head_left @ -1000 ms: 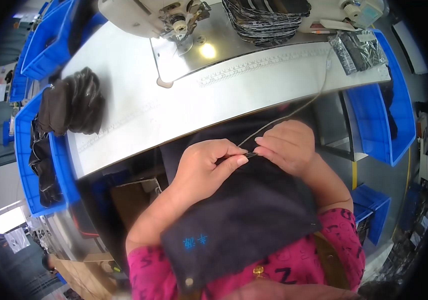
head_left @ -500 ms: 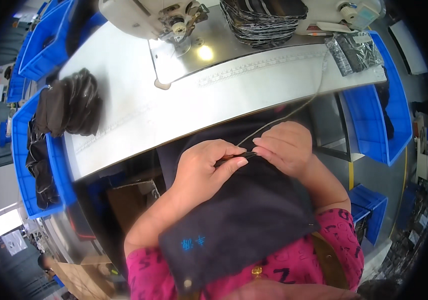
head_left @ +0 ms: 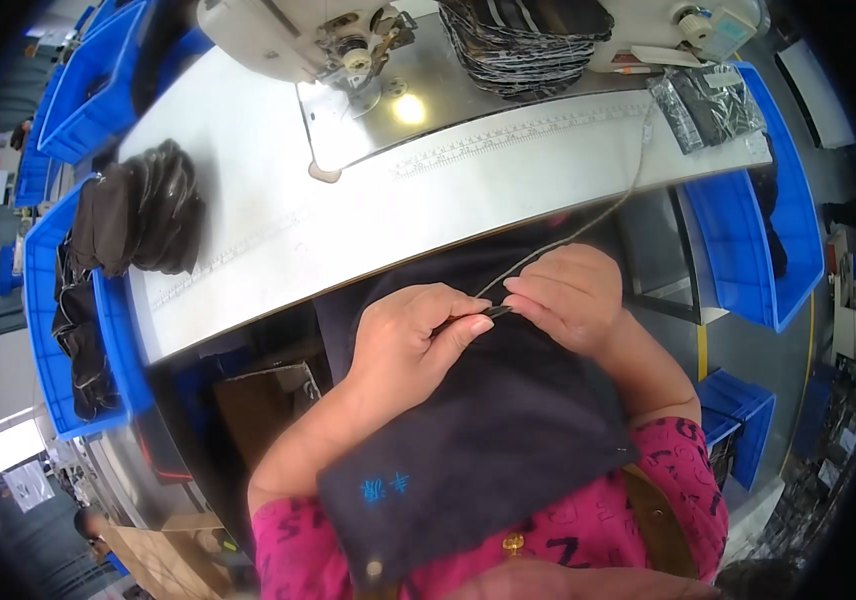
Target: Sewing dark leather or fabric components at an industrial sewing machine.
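In front of the tabletop (head_left: 368,225), left hand (head_left: 403,335) and right hand (head_left: 578,295) pinch a dark strip (head_left: 497,311); keep both grips close, the thin cord (head_left: 603,215) slack.

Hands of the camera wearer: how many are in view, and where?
2: the left hand, left of center, and the right hand, right of center, their fingertips pinching a small dark piece.

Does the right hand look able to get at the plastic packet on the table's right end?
Probably yes: nothing bulky stands between the right hand and the plastic packet, though that hand seems busy pinching a thin dark piece.
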`<action>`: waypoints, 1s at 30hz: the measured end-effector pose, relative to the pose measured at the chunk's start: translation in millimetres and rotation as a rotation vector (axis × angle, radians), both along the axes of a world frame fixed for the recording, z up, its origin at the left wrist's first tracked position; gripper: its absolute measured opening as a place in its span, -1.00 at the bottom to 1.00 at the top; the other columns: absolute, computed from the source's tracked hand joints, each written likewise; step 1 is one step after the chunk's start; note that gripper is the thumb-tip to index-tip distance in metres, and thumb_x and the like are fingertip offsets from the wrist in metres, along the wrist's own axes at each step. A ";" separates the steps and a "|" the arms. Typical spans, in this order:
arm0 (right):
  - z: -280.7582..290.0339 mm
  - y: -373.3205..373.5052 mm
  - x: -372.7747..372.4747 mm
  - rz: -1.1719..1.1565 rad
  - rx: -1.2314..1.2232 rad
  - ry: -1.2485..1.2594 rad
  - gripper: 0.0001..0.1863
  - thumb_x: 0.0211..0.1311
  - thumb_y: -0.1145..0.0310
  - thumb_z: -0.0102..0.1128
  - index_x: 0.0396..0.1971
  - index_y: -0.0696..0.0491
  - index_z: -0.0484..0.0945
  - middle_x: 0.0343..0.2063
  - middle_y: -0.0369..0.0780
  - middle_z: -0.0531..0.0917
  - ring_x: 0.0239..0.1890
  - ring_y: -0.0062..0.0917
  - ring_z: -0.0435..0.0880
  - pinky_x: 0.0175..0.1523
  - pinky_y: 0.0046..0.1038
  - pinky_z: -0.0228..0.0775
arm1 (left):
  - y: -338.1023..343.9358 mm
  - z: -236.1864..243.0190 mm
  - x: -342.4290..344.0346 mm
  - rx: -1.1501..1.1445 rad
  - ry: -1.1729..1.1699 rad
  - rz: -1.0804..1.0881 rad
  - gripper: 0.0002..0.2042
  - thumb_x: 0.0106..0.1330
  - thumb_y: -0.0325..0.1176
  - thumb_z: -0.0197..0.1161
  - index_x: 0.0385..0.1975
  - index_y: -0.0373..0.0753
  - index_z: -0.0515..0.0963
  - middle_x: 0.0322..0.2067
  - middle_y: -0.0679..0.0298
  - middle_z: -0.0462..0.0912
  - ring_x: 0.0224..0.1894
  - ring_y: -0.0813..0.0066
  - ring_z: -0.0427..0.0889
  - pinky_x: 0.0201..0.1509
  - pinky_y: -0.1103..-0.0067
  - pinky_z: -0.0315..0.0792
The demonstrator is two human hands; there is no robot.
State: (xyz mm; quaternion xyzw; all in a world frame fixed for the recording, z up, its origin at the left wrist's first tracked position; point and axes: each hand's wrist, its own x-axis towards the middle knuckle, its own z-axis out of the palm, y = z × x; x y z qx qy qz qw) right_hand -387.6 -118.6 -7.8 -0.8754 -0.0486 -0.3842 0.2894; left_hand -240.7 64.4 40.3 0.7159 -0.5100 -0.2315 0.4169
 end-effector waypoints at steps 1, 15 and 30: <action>0.0 -0.2 0.1 0.002 0.000 0.000 -0.77 0.02 0.40 0.56 -0.31 0.10 0.74 -0.45 -0.20 0.71 -0.47 -0.32 0.68 -0.39 -0.36 0.47 | -0.2 0.6 -0.5 -0.005 -0.011 0.006 -0.86 0.28 -0.35 0.47 -0.27 -0.25 0.73 -0.44 0.25 0.72 -0.40 0.26 0.69 -0.35 0.44 0.53; -7.4 4.6 0.7 0.006 0.057 0.056 -0.76 0.02 0.35 0.58 -0.33 0.09 0.73 -0.46 -0.21 0.71 -0.48 -0.33 0.67 -0.40 -0.36 0.43 | 3.4 -3.4 7.1 -0.082 -0.232 0.057 -0.85 0.23 -0.34 0.51 -0.28 -0.21 0.72 -0.46 0.26 0.69 -0.42 0.28 0.68 -0.36 0.46 0.53; -5.1 7.2 3.9 0.003 0.101 0.040 -0.78 0.04 0.37 0.57 -0.35 0.11 0.74 -0.47 -0.19 0.72 -0.48 -0.33 0.68 -0.38 -0.38 0.46 | 13.8 -5.7 -1.9 -0.023 -0.030 0.082 -0.80 0.23 -0.36 0.52 -0.19 -0.22 0.74 -0.42 0.26 0.71 -0.44 0.35 0.68 -0.36 0.52 0.53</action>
